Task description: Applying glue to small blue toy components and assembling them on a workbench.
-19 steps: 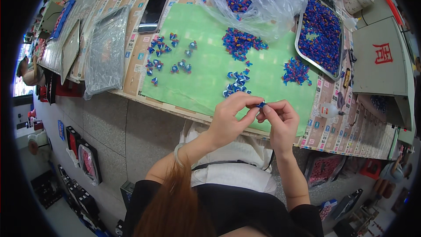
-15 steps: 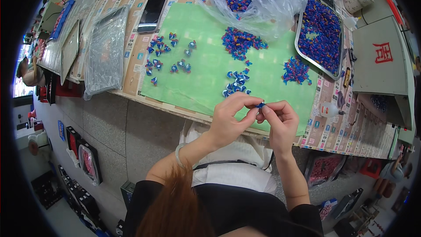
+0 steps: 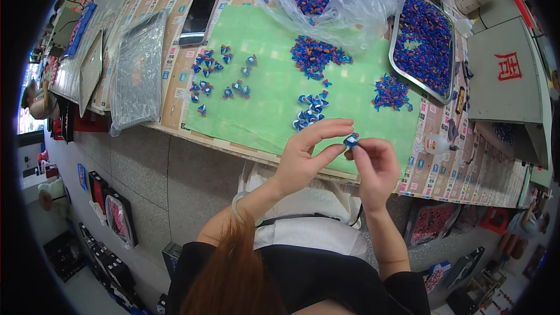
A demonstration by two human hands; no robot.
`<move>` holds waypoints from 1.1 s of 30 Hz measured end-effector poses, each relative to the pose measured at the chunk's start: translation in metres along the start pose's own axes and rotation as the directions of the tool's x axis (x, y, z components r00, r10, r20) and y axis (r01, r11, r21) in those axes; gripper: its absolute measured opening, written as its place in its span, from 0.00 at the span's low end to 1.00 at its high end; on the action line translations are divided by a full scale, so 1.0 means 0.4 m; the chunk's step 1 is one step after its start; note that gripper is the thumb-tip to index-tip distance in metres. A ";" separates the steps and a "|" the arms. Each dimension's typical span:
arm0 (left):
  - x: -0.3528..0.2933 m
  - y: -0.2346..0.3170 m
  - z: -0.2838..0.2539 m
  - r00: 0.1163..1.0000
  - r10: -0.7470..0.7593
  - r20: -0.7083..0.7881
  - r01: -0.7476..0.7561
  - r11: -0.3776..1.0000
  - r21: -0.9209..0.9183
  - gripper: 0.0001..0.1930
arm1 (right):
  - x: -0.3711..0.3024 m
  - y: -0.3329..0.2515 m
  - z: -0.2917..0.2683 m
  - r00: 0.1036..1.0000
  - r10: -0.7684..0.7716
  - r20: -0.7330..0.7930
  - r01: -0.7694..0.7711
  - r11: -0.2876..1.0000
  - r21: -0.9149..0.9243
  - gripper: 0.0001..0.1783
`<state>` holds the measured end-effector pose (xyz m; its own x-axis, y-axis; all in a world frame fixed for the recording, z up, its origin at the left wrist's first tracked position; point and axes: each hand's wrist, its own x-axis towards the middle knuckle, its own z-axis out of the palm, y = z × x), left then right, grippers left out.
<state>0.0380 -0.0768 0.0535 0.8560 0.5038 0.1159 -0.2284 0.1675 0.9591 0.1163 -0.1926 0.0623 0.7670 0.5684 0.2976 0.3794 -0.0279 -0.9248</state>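
Note:
Between the thumb and fingers of my right hand [image 3: 378,166] is a small blue, white and red plastic piece [image 3: 351,140]. Beside it, my left hand [image 3: 306,154] has its thumb and forefinger spread, with nothing visible between them. Just beyond my left fingers lies a cluster of blue-and-white pieces [image 3: 309,112] on a green mat [image 3: 262,105]. Farther off is a heap of loose blue, red and orange parts [image 3: 315,57], and a smaller heap of blue and red parts [image 3: 392,93] sits to the right. Several put-together pieces [image 3: 207,63] are scattered at the mat's left.
A metal tray [image 3: 422,88] of blue and red parts stands at the right. Clear plastic bagging [image 3: 356,23] covers more parts at the back. A phone [image 3: 199,17] and a plastic-wrapped tray [image 3: 137,76] lie left. A grey metal box [image 3: 507,93] and small bottle [image 3: 436,144] are right.
My left thumb and forefinger have parted from the small piece, which both hands were pinching. It stays in my right fingers and shows more of its white face.

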 end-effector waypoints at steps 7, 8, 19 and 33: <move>-0.002 0.018 0.003 0.931 -0.364 0.014 0.351 0.884 -0.310 0.09 | 0.015 -0.041 -0.011 0.809 0.546 0.217 -0.569 0.634 0.524 0.05; -0.004 0.014 0.001 0.907 -0.420 0.032 0.399 0.832 -0.384 0.09 | 0.010 -0.038 -0.011 0.829 0.516 0.213 -0.545 0.666 0.509 0.05; -0.011 0.006 -0.001 0.833 -0.528 0.165 0.508 0.612 -0.607 0.04 | 0.003 -0.032 -0.004 0.793 0.558 0.244 -0.590 0.604 0.535 0.06; 0.073 -0.042 -0.234 0.849 0.310 -0.427 0.296 0.390 0.872 0.06 | -0.050 0.154 -0.214 0.692 0.064 -0.719 -0.196 0.975 -0.102 0.19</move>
<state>0.0234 0.0144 0.0167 0.4584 0.8415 0.2858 0.5686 -0.5249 0.6334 0.1686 -0.2762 0.0196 0.9271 -0.2000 0.3171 0.2723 -0.2221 -0.9362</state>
